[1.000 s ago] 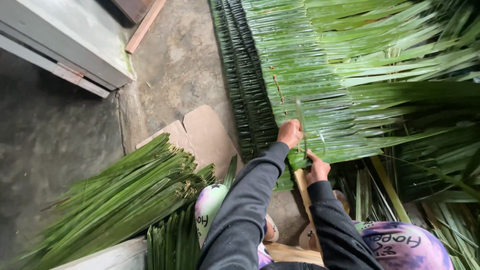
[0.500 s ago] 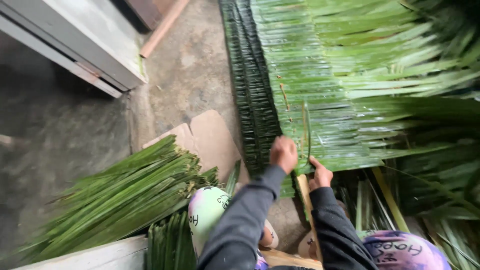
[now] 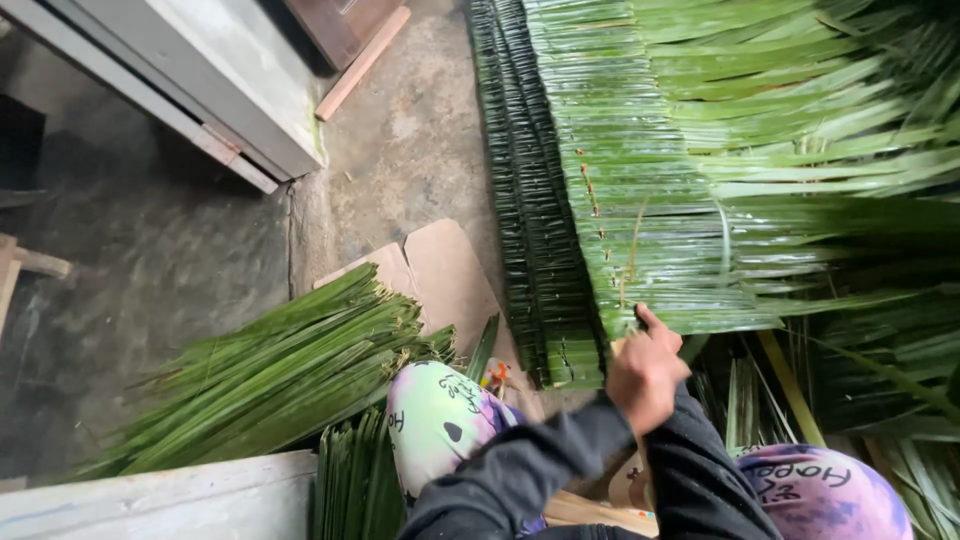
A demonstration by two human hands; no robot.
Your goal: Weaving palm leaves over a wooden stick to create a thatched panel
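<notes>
— Concrete floor [image 3: 180, 270], grey and damp-looking, runs under everything. What lies on it?

— Along its far right edge, a long woven panel of green palm leaves [image 3: 650, 170], the strips laid side by side and stitched, resting on a stack of darker finished panels [image 3: 530, 230]. Toward the near left corner of the floor there is a loose bundle of cut leaves [image 3: 270, 375], and a piece of brown cardboard [image 3: 440, 275] between that bundle and the stack.

— And the hands?

— Both come up from the near edge in dark sleeves. The left hand [image 3: 645, 375] is at the near end of the woven panel, fingers curled together, one fingertip touching the last leaf; whether it clamps anything I cannot tell. The right hand sits beneath it, hidden, so its fingers I cannot read at all.

— Anything else around?

— A thin strand [image 3: 632, 245] lies on the panel just above the hands. A knee in pale patterned cloth [image 3: 440, 420] shows beside the bundle, and a grey ledge [image 3: 190, 80] crosses the far left corner.
</notes>
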